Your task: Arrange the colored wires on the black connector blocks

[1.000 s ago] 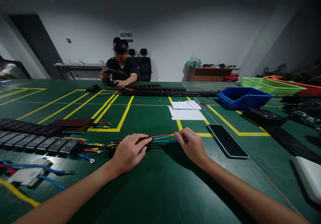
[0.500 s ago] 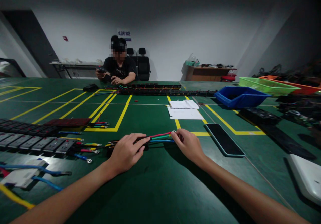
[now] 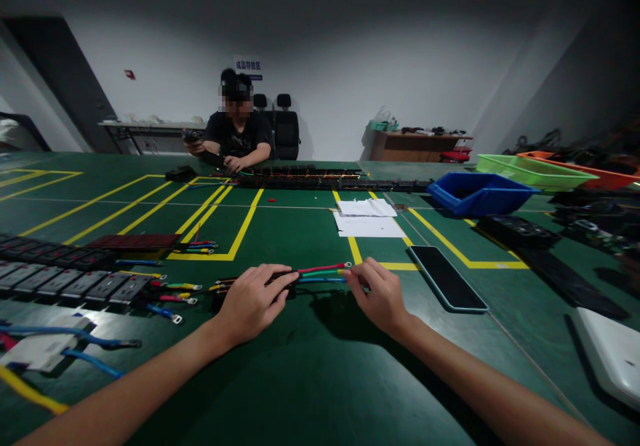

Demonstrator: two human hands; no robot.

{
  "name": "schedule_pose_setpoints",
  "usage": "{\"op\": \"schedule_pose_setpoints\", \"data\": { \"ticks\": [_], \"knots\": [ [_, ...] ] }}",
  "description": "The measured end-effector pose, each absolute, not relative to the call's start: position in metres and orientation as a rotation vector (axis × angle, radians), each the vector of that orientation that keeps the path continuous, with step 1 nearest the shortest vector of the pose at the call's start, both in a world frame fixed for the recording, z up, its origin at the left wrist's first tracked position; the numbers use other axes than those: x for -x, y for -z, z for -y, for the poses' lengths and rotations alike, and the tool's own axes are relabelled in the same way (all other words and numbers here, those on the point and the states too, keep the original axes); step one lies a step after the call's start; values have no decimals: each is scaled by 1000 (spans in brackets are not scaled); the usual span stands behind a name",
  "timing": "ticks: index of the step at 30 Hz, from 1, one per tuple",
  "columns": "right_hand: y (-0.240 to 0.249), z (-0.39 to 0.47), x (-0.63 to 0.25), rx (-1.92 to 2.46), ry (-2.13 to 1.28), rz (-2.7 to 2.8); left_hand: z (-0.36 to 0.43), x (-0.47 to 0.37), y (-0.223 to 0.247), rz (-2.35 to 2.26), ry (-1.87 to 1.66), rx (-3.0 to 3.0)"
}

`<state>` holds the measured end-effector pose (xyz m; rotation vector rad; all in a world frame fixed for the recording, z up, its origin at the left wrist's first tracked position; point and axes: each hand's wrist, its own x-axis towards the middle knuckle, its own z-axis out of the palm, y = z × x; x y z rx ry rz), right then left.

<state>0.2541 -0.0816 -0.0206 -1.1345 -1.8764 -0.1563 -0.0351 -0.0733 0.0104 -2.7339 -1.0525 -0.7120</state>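
Observation:
My left hand [image 3: 257, 301] is closed over a small black part, mostly hidden under the fingers, on the green table. Red, green and blue wires [image 3: 323, 274] run from it to the right. Brown and yellow wire ends [image 3: 219, 287] stick out on its left side. My right hand [image 3: 375, 293] is beside the ring-terminal ends of the wires, thumb and index finger pinched near the green wire's tip. Whether it holds that tip is too small to tell. A phone [image 3: 447, 278] lies to the right of this hand.
Socket strips [image 3: 75, 286] with coloured wires lie at left. White papers [image 3: 367, 218], a blue bin [image 3: 480, 193] and a green basket [image 3: 537, 170] are farther back. A person [image 3: 237, 129] sits across the table. A white device [image 3: 613, 356] is at right.
My right hand has shifted slightly, and the red wire's ring terminal now shows free of its fingers. My left hand stays in place. The person across has moved both hands a little.

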Motion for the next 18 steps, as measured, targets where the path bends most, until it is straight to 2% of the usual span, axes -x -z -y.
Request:
{"op": "schedule_pose_setpoints", "data": {
  "ticks": [6, 18],
  "knots": [
    [16, 72, -254, 1465, -88, 1755, 73, 35, -7, 1041, 854, 2682],
    [14, 72, -255, 1511, -185, 1877, 80, 36, -13, 884, 1054, 2431]
  ]
}}
